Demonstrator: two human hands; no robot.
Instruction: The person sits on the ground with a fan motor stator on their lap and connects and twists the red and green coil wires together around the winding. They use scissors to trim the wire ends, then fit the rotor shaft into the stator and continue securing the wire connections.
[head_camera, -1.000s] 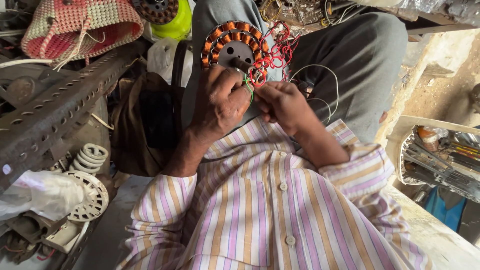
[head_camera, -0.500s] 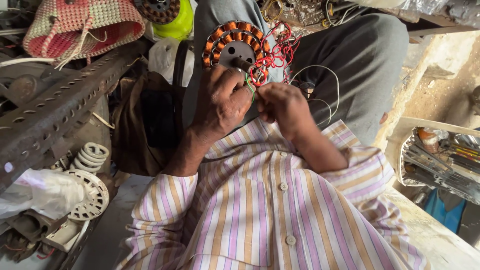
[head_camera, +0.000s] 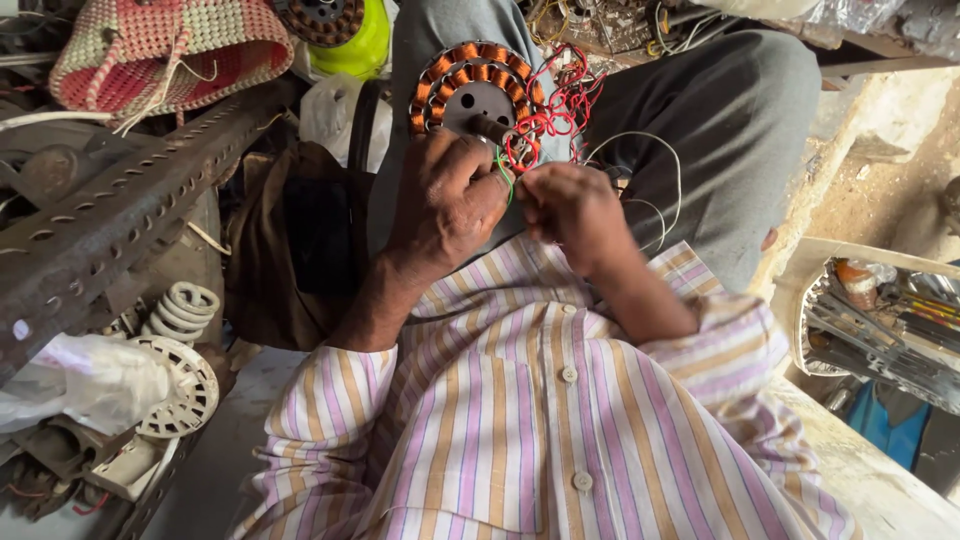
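The left hand (head_camera: 450, 200) is raised in front of the chest with its back toward the camera, the fingers curled in toward the palm and the thumb pressed against the fingertips in a tight pinch. The right hand (head_camera: 572, 205) sits just beside it, almost knuckle to knuckle, also closed into a loose fist with thumb and forefinger nipped together at the point where the two hands meet. Both forearms angle up and inward from the striped sleeves, the left one bare from the elbow and the right one foreshortened, wrists bent slightly toward each other.
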